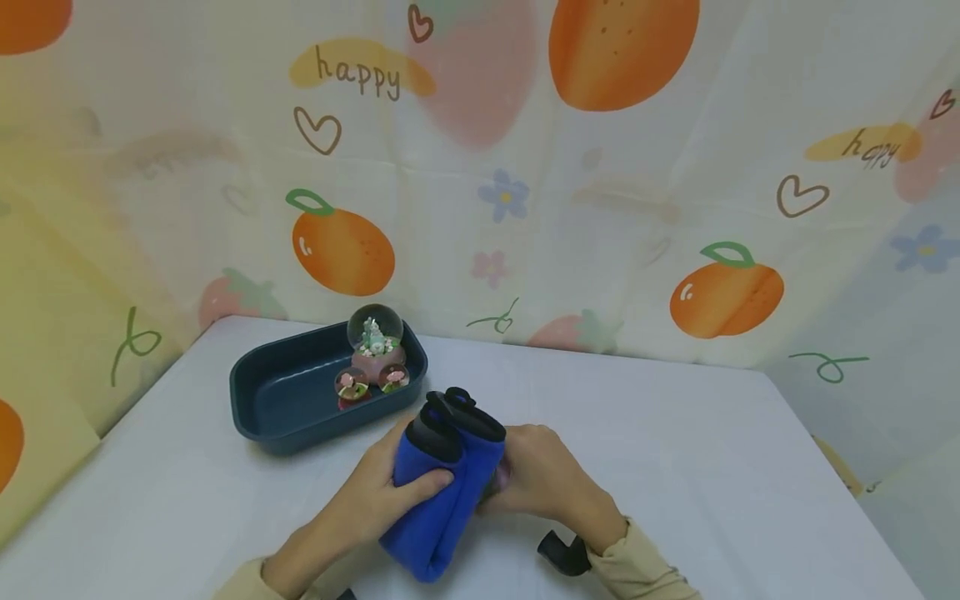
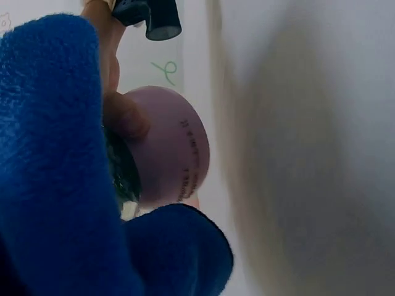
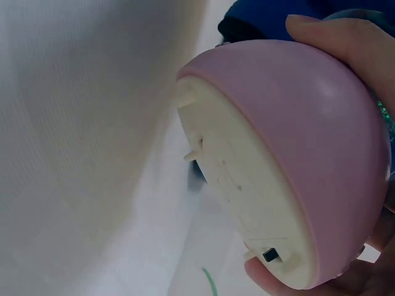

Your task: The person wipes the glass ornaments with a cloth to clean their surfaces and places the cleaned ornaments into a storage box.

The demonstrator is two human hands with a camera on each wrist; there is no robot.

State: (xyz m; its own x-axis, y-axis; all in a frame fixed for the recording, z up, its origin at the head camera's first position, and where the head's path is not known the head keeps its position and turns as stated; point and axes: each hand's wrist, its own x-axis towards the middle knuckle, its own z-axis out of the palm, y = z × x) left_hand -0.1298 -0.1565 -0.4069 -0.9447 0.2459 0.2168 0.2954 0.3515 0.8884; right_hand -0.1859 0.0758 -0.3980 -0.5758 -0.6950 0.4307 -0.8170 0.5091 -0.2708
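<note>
My right hand (image 1: 543, 471) grips a snow globe by its rounded pink base (image 3: 296, 129). The base's cream underside (image 3: 241, 185) carries a small black switch and faces outward in the right wrist view. Part of the dark globe with green glitter (image 2: 122, 166) shows in the left wrist view; the rest is hidden by a folded blue plush cloth (image 1: 438, 508). That cloth, black along its upper edge, is held in my left hand (image 1: 382, 492), thumb across its front. Cloth and globe are close together above the table, in front of my body.
A dark blue tray (image 1: 277, 442) stands at the back left of the white-covered table (image 1: 675, 483). Inside its right end are a snow globe with a pink base (image 1: 375, 358) and two small domes (image 1: 352, 385). A fruit-patterned cloth (image 1: 600, 233) hangs behind.
</note>
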